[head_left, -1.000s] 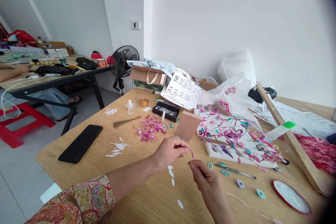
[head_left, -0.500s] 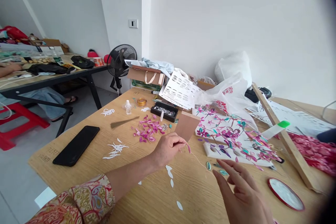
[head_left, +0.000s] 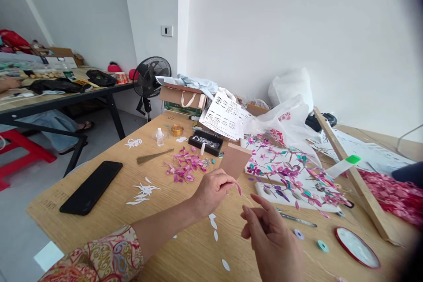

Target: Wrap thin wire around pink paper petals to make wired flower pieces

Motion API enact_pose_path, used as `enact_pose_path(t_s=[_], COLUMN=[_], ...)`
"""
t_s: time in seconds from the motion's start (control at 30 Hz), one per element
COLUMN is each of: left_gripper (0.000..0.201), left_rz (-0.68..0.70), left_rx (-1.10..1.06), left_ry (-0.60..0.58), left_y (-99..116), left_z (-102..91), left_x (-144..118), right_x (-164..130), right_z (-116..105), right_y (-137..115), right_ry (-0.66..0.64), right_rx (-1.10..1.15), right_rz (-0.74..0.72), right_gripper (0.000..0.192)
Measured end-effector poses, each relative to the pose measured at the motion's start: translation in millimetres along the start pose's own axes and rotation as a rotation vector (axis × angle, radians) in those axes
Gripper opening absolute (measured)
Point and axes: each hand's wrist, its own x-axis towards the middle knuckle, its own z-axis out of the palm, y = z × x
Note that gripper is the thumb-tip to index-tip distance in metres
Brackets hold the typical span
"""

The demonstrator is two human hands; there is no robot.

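Note:
My left hand [head_left: 213,191] is closed in a pinch on a slim pink petal [head_left: 238,189], which sticks out past the fingertips. From the petal a fine pale thread [head_left: 244,195] runs down to my right hand [head_left: 272,238]. The fingers of that hand are curled in around the thread, with the index finger straighter than the rest; exactly where they grip it is hidden. Beyond my left hand lies a heap of pink petals [head_left: 187,164]. White leaf-shaped pieces [head_left: 216,235] lie below it.
Right of my hands are a thin tool [head_left: 297,218], a teal spool [head_left: 322,246], a purple spool [head_left: 298,234] and a red-rimmed oval dish [head_left: 357,246]. Behind them, pink and teal flower sprays [head_left: 291,167] rest on white foam. A black phone [head_left: 92,187] lies at left.
My right hand has moved left, closer to my left hand, and its fingers have curled in. The thin tool and spools beside it now show. My left hand still pinches the petal.

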Motion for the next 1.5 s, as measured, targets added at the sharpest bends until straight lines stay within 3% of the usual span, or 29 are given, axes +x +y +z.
enact_pose_path(t_s=[0.13, 0.33, 0.47, 0.83, 1.13, 1.33, 1.5], left_gripper=[0.016, 0.014, 0.014, 0.015, 0.013, 0.013, 0.012], left_rz=[0.005, -0.029, -0.052, -0.115, -0.154, -0.140, -0.144], left_rx=[-0.037, -0.076, -0.103, -0.170, -0.213, -0.214, -0.204], left_ry=[-0.002, -0.025, -0.047, -0.092, -0.047, -0.045, -0.046], left_y=[2, 4, 5, 3, 1, 1, 6], left_z=[3.9, 7.2, 8.6, 13.4, 8.8, 11.3, 13.2], left_x=[-3, -5, -5, -4, 2, -1, -3], right_x=[13, 20, 21, 31, 11, 9, 13], right_z=[3, 2, -3, -10, -3, 20, 28], right_y=[-8, -4, -3, 3, 10, 33, 30], right_ry=[-0.053, 0.070, 0.074, -0.013, 0.160, 0.110, 0.096], right_rx=[-0.213, -0.445, -0.566, -0.640, -0.296, 0.122, 0.592], right_rz=[0.005, -0.226, -0.274, -0.454, -0.408, -0.100, 0.100], right_gripper=[0.040, 0.035, 0.029, 0.036, 0.024, 0.022, 0.018])
